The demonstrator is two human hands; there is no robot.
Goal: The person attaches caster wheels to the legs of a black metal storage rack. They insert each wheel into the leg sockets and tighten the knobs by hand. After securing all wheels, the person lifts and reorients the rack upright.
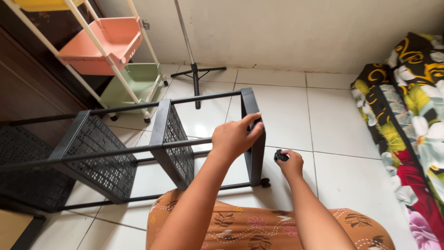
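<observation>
**Asker:** White floor tiles [286, 111] filled most of the view, correct? What sat closest to the camera?

**Describer:** Yes. Nearest was the person's lap in an orange leaf-print garment [259, 229]. Just beyond it, the right hand [290, 163] was pinched shut around a small black caster wheel [280, 156], held low over the tiles beside the rack's end. The left hand [237, 136] gripped the top edge of the end panel of a black metal rack [253, 134], fingers curled over it. That rack lay on its side, its perforated shelves [99, 153] standing upright and joined by thin rods. One caster [265, 182] already sat at the lower corner.

**Asker:** And farther off?

**Describer:** A flowered mattress [407, 115] lay along the right. At the back left stood a pastel trolley with pink [104, 41] and green [136, 83] trays, and a tripod stand [196, 74] by the wall.

**Asker:** What looked risky?

**Describer:** I judged the little wheel could slip from the pinch and roll across the smooth tile. The rack might also tip or slide if the steadying hand loosened, since it rested on narrow edges.
</observation>
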